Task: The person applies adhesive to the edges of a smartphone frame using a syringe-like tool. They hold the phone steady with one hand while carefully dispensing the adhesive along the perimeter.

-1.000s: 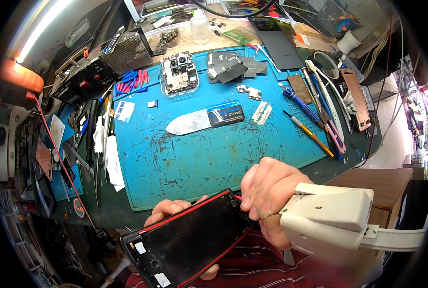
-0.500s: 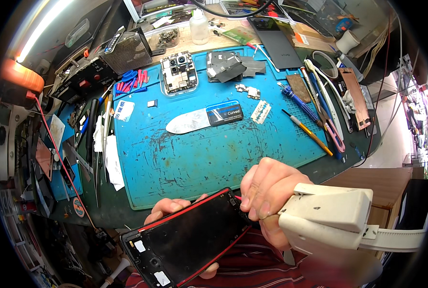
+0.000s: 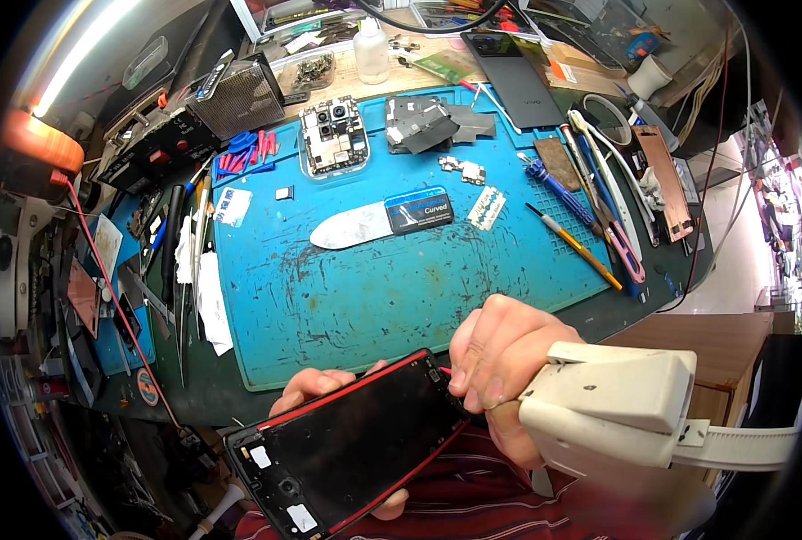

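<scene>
A black phone frame with red edging strips (image 3: 356, 441) is tilted over my lap, below the mat's front edge. From behind and beneath, my left hand (image 3: 315, 387) grips it by its long sides, fingers at the far side and a fingertip at the near side. At the frame's right end, my right hand (image 3: 504, 355) is closed in a pinch. A sliver of pink shows beside its fingertips; most of whatever it holds is hidden. White stickers sit at the frame's left end. A white box-shaped device (image 3: 612, 396) is strapped at my right wrist.
On the blue mat (image 3: 356, 315) lie a flat metal pry blade (image 3: 383, 219), a blade strip (image 3: 483, 208) and small boards (image 3: 462, 169). Phone innards (image 3: 333, 135) rest in a clear tray. Pens and tweezers (image 3: 599, 198) line the right side; a dark phone back (image 3: 513, 85) lies behind.
Hardly anything differs. The phone frame has shifted very slightly toward the far left, and both hands keep their grip.
</scene>
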{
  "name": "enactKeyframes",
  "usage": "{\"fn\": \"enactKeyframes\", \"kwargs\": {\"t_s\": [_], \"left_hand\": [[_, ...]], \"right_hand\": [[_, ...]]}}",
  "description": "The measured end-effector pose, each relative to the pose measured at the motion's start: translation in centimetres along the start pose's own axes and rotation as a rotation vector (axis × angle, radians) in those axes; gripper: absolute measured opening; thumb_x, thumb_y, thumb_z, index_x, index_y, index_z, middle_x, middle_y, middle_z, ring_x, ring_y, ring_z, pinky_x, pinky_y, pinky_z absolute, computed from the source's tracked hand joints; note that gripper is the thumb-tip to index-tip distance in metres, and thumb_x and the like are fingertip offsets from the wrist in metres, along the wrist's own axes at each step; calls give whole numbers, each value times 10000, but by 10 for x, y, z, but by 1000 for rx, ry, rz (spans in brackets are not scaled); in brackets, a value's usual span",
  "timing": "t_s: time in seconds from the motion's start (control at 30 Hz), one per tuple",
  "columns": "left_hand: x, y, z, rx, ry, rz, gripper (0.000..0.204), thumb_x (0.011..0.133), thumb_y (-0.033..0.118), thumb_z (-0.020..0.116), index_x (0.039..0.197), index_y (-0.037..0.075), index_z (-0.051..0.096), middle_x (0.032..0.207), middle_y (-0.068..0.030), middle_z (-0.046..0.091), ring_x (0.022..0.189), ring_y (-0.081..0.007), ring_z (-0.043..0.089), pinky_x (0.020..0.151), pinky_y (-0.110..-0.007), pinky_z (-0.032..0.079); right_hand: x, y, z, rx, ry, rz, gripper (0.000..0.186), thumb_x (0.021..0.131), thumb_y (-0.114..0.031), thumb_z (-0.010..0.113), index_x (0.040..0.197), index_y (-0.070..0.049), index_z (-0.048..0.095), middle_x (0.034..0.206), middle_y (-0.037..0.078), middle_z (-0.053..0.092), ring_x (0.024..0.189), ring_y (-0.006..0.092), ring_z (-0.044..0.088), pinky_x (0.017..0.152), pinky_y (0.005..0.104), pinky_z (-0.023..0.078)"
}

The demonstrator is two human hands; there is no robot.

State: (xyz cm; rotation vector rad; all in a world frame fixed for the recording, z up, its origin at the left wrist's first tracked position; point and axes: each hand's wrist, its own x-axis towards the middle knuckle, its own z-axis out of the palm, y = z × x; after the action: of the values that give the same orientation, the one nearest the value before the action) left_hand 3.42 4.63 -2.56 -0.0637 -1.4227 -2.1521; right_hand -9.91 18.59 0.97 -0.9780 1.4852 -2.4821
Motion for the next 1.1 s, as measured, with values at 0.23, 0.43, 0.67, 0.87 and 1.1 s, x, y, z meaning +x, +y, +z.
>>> {"fn": "enactKeyframes", "kwargs": {"t_s": [0.23, 0.43, 0.67, 0.87, 1.1], "left_hand": [[-1, 7, -6, -14, -19, -82, 1228, 531, 185, 1010, 1504, 125, 263, 1400, -129, 371, 1320, -268, 438, 1137, -565, 402], [-3, 4, 1, 2, 37, -65, 1232, 527, 188, 1011, 1505, 129, 266, 1399, -122, 371, 1332, -253, 431, 1146, -545, 398], [2, 9, 0, -38, -2, -107, 1195, 542, 183, 1011, 1485, 87, 283, 1388, -115, 401, 1333, -242, 441, 1157, -516, 386], [8, 15, 7, -122, 56, -172, 1106, 549, 177, 1018, 1411, 11, 346, 1319, -109, 516, 1304, -223, 498, 1154, -437, 386], [7, 8, 4, -92, 42, -98, 1084, 544, 182, 1016, 1395, 4, 368, 1308, -134, 542, 1286, -245, 527, 1133, -444, 408]], "right_hand": [[2, 2, -8, -76, -139, -28, 128, 903, -22, 657, 878, -107, 564, 786, 24, 583, 685, 143, 554, 610, 282, 468], [0, 2, -6, -42, -104, 2, 124, 856, -49, 707, 861, -73, 585, 789, 52, 597, 696, 170, 578, 622, 298, 485], [0, 0, -6, 41, -71, 12, 196, 759, -53, 806, 851, 2, 641, 815, 101, 611, 752, 228, 622, 666, 333, 522], [-2, 0, -5, 78, 39, 29, 136, 811, -57, 724, 903, -30, 629, 862, 86, 606, 772, 223, 591, 737, 377, 523], [-4, -13, -28, -178, 217, -162, 705, 857, -332, 624, 1474, -75, 399, 1357, 108, 557, 1318, 328, 496, 1168, 565, 295]]}}
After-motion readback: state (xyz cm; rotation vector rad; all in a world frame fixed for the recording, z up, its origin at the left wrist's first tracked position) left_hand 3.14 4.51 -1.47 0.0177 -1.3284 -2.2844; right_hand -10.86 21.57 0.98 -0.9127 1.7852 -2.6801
